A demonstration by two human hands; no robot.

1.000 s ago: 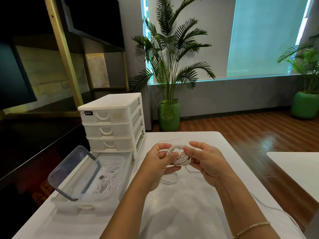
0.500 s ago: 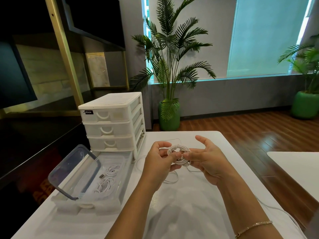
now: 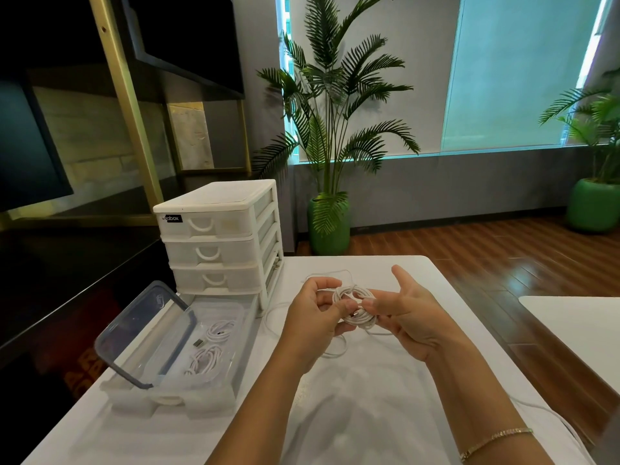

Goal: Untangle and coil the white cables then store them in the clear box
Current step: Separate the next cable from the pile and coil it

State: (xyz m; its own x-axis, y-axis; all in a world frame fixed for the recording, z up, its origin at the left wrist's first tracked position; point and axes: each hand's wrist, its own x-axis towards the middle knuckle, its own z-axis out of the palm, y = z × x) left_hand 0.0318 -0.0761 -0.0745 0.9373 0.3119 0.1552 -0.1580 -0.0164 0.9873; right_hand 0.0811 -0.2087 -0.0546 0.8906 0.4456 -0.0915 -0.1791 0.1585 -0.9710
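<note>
Head view: a white table (image 3: 352,414) is seen filling the lower frame, with wood flooring to the right and a second white surface (image 3: 577,327) at the right edge. Potted palm (image 3: 330,135) in a green pot is placed behind the table by the window; another plant in a green pot (image 3: 595,203) is seen far right. White drawer unit (image 3: 218,239) with three drawers shut is stood at the table's far left; its bottom drawer (image 3: 188,374) is pulled out toward the camera. Clear box (image 3: 231,317) is seated inside that drawer, with its blue-rimmed lid (image 3: 144,333) propped tilted against the left side. Two coiled white cables (image 3: 209,350) are already laid in the box, one with a metal plug end showing. Left hand (image 3: 312,322) and right hand (image 3: 407,313) are held above the table centre, close together. A white cable coil (image 3: 354,307) is held between them: it is pinched by the left thumb and curled fingers on its left side, and pinched on its right side by the right fingertips, with the right thumb raised and spread away. Loose cable slack (image 3: 335,350) is trailed from the coil down onto the table, and a further strand is run off toward the lower right. A gold bracelet (image 3: 493,439) is worn on the right wrist.
</note>
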